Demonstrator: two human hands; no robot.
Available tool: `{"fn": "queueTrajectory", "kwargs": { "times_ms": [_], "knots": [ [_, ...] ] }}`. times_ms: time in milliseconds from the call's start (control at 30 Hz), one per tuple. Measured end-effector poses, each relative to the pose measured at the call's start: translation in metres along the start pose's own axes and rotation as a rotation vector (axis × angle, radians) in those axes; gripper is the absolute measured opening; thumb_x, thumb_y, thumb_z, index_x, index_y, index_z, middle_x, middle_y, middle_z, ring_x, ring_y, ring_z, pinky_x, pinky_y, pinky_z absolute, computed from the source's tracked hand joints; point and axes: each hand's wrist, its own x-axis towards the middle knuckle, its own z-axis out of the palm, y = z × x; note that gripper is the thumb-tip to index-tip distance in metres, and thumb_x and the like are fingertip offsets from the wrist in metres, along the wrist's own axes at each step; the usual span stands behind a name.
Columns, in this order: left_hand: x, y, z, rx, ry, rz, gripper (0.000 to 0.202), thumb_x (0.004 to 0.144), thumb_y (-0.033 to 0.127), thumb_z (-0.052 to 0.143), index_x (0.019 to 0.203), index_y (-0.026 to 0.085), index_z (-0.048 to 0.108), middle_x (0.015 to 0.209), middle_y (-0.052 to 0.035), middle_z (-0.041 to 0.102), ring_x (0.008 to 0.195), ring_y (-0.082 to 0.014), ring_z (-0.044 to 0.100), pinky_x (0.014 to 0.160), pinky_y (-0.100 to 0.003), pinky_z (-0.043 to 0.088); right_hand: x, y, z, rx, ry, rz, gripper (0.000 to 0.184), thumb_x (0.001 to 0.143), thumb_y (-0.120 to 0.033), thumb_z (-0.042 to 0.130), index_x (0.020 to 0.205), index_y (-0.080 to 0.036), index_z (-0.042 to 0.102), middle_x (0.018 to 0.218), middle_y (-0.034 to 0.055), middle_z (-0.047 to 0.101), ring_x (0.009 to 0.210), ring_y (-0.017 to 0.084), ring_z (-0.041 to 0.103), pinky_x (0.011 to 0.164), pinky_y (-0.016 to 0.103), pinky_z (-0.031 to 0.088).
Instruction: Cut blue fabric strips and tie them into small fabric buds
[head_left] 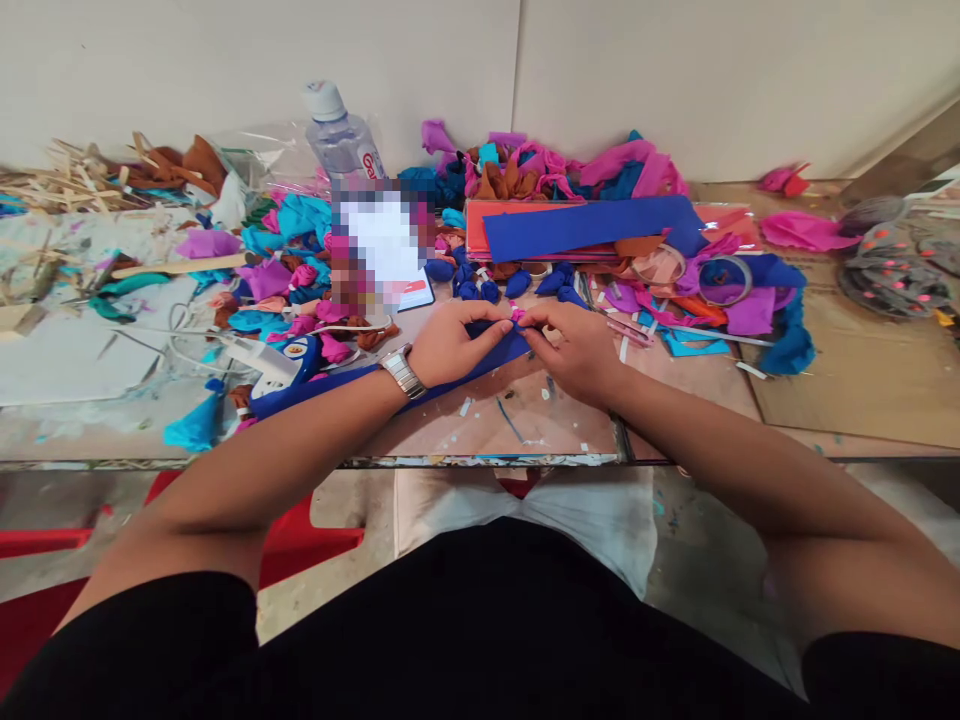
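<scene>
A long dark blue strip [495, 364], which looks like crepe paper or thin cloth, runs from the left beneath my left wrist up to my fingers. My left hand [454, 345] is closed in a pinch on the strip, thumb stretched towards the right. Close against it, my right hand [577, 350] pinches the same spot, where a small pink piece [517, 314] shows at the fingertips. Exactly how the pink piece joins the blue strip is hidden by my fingers. Just beyond my hands lie several knotted blue bundles [476, 285].
A phone [386, 240] leans before a clear bottle [343, 140]. A wide blue strip [592, 228] lies on orange sheets. Tape rolls [724, 280], pink scissors [630, 332], a power strip [289, 368] and coloured scraps surround my hands. Cardboard [862, 390] covers the right side.
</scene>
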Motion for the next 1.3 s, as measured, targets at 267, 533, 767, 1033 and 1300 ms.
{"fn": "queueTrajectory", "kwargs": {
  "times_ms": [267,533,767,1033,1300],
  "knots": [
    [0.001,0.002,-0.002,-0.079,-0.032,-0.028,0.036,0.1,0.049,0.067,0.099,0.02,0.087,0.091,-0.0057,0.084,0.08,-0.0187,0.073,0.078,-0.03,0.057,-0.001,0.002,-0.002,0.009,0.006,-0.065,0.016,0.103,-0.029,0.066,0.109,-0.029,0.081,0.111,0.0026,0.085,0.103,0.026,0.078,0.097,0.043,0.059],
    [0.005,-0.003,-0.002,-0.203,-0.082,-0.087,0.037,0.098,0.051,0.07,0.092,0.018,0.085,0.085,-0.0053,0.082,0.075,-0.0167,0.069,0.073,-0.03,0.057,0.001,0.01,-0.002,-0.045,0.001,-0.141,0.021,0.104,-0.032,0.064,0.108,-0.033,0.084,0.102,0.0029,0.086,0.097,0.027,0.08,0.094,0.047,0.059],
    [0.006,-0.002,-0.003,-0.262,-0.097,-0.085,0.036,0.097,0.05,0.072,0.092,0.018,0.085,0.085,-0.0054,0.082,0.074,-0.0159,0.069,0.072,-0.029,0.056,0.002,0.006,-0.002,0.02,0.012,-0.147,0.021,0.104,-0.031,0.065,0.111,-0.033,0.085,0.108,0.0027,0.087,0.101,0.026,0.081,0.096,0.046,0.061],
    [0.005,-0.002,-0.003,-0.223,-0.099,-0.088,0.035,0.098,0.048,0.07,0.093,0.017,0.085,0.082,-0.0042,0.081,0.072,-0.0145,0.067,0.07,-0.027,0.053,0.0,0.003,-0.001,0.033,0.01,-0.014,0.017,0.103,-0.032,0.068,0.108,-0.032,0.084,0.11,0.0026,0.086,0.107,0.028,0.078,0.101,0.047,0.06],
    [0.004,0.0,-0.002,-0.156,-0.077,-0.081,0.033,0.099,0.045,0.069,0.095,0.018,0.086,0.084,-0.0041,0.082,0.075,-0.0172,0.07,0.074,-0.029,0.055,0.001,-0.002,0.003,0.116,0.042,0.041,0.01,0.099,-0.03,0.072,0.103,-0.028,0.081,0.103,0.0035,0.084,0.095,0.025,0.076,0.086,0.042,0.06]
  ]
}}
